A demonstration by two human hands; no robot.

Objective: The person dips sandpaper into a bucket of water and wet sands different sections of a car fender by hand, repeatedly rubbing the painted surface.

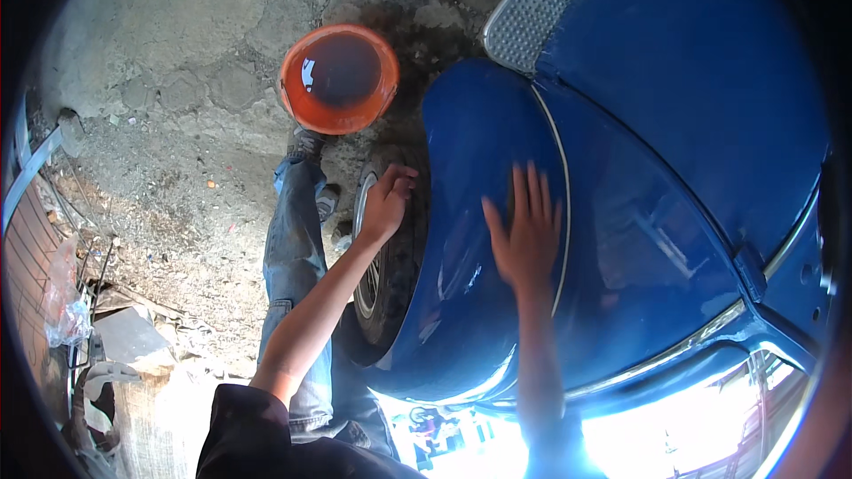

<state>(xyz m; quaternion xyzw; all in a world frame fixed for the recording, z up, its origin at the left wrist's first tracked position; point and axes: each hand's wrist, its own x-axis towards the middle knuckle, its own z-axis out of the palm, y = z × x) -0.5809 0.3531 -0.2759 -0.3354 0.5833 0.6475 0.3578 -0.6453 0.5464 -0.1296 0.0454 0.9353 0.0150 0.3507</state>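
On blue fender [461, 213], R hand [525, 244]; fender's long axis pts fwd.

Harsh glare along lower edge

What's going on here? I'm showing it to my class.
Someone is beside a blue car. The right hand, spread open, seems to rest on the fender. The left hand is curled at the tyre; whether it holds anything is unclear. A bucket of murky liquid stands on the ground.
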